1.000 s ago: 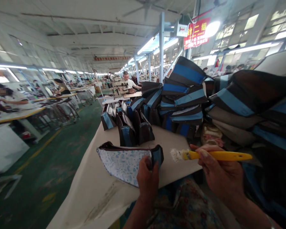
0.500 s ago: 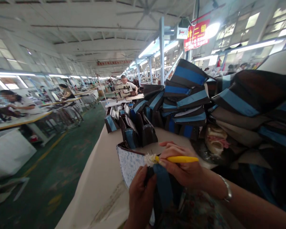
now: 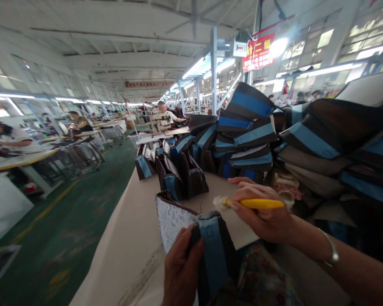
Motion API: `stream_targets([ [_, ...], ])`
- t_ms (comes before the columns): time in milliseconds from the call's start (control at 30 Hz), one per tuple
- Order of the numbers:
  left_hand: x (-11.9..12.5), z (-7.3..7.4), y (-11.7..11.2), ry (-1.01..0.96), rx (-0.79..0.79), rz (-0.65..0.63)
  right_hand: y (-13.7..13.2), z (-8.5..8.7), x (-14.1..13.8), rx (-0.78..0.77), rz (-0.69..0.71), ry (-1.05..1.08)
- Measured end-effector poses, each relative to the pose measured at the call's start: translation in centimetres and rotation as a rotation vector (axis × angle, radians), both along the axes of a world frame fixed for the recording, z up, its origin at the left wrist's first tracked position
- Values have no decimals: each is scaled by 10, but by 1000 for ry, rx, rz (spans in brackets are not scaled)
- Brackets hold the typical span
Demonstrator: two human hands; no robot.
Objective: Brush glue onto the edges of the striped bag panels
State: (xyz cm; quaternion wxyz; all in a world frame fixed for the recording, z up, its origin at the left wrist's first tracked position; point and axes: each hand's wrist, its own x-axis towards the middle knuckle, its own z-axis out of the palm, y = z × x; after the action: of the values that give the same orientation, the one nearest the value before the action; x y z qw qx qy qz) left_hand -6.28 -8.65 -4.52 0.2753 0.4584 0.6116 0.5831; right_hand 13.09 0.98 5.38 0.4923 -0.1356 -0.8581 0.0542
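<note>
My left hand [image 3: 181, 263] grips the edge of a dark bag piece [image 3: 215, 250] with a blue strip down its side and a pale blue patterned panel facing left. The thumb lies on the near face. Along the piece's upper rim some whitish residue shows. My right hand [image 3: 261, 210] is closed around a brush with a yellow handle [image 3: 263, 204]; its pale, matted bristles [image 3: 221, 202] point left, above and apart from the rim. A silver bangle sits on the right wrist.
Several similar bag pieces [image 3: 169, 176] stand on the pale table [image 3: 127, 233] ahead. A tall heap of striped bag pieces [image 3: 249, 127] fills the right side. A person [image 3: 166, 114] sits at a sewing machine beyond; other workers are at tables on the left. A green floor [image 3: 70, 221] lies left.
My right hand has moved the brush right, off the bag piece's rim. The left hand keeps its hold, and the top of the blue strip is now uncovered. The view has shifted slightly.
</note>
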Motion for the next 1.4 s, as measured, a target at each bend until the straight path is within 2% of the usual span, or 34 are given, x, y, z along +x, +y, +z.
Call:
stream_targets([
  [67, -1, 0, 1, -11, 22, -3, 2, -2, 4, -46, 12, 69],
  [133, -1, 2, 2, 44, 51, -25, 4, -7, 5, -69, 59, 53],
  [200, 0, 4, 3, 181, 111, -20, 9, -13, 6, -68, 47, 5],
  [267, 1, 5, 5, 380, 197, 7, 15, -14, 8, -51, -46, 20],
  [367, 5, 4, 11, 763, 345, 38, 19, -2, 15, -76, -116, 96],
  [467, 11, 1, 19, 1102, 503, 71, 12, 16, 15, -136, -44, 132],
  [567, 19, 2, 23, 1280, 539, 81, 5, 23, 4, -124, 61, 44],
  [633, 23, 4, 24, 1325, 521, 84, 5, 21, -5, -73, 79, -95],
  [733, 25, 4, 24, 1338, 530, 86, 11, 16, -9, -11, 7, -304],
  [833, 25, 1, 25, 1333, 545, 63, 14, 19, -7, 17, -76, -302],
  [900, 26, -1, 26, 1327, 527, 47, 13, 22, -8, 18, -61, -268],
  [1033, 28, -4, 26, 1334, 510, 36, 14, 18, -16, 39, -15, -418],
  [1133, 28, -6, 25, 1326, 551, 45, 16, 12, -19, 18, -65, -346],
  [1300, 22, -6, 23, 1312, 549, 7, 24, 4, -16, -43, -5, -318],
  [1367, 13, 0, 20, 1295, 584, 21, 29, 3, -8, -140, -79, -162],
  [1400, 7, 6, 17, 1266, 591, 44, 30, 3, -3, -261, -104, -5],
])
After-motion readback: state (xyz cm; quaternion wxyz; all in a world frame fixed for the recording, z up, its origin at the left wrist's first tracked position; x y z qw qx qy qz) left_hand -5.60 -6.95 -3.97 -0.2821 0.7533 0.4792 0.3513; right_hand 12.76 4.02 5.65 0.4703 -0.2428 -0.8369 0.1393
